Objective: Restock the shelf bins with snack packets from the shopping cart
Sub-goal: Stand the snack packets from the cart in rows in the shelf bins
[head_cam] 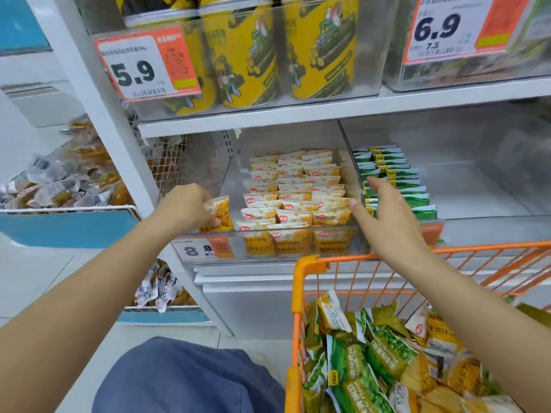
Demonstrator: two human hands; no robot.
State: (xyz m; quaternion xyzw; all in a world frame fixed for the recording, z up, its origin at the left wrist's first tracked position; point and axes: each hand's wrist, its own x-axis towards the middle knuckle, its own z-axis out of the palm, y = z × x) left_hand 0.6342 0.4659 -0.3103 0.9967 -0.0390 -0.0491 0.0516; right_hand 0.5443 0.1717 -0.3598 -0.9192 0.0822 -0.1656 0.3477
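The left hand point(186, 205) gripped a yellow packet point(219, 211), its fingers curled round the packet's left edge, and held it upright at the left end of the clear bin point(205, 234), just beside the rows already standing there. Those yellow packets point(293, 198) filled the bin in three columns, starting just to the right of the left fingertips and running back toward the rear of the shelf point(328, 111).

The right hand point(387, 222) was spread wide, fingers straight and holding nothing. Its thumb tip touched the right edge of the front yellow rows, while the other fingers reached up along the clear divider between the two bins. Just beyond those fingers, to their right, stood a row of green packets point(396, 177) in the neighbouring bin; whether the fingertips touched them or only the divider was hard to tell.

Below the right wrist sat the orange cart point(307, 281), with a loose heap of green and yellow packets point(378, 359) inside it. Under the left fingers, on the bin's front, hung a price tag point(202, 248). Above both hands, on the next shelf up, stood yellow tubs point(320, 46) behind a larger price card point(146, 67).
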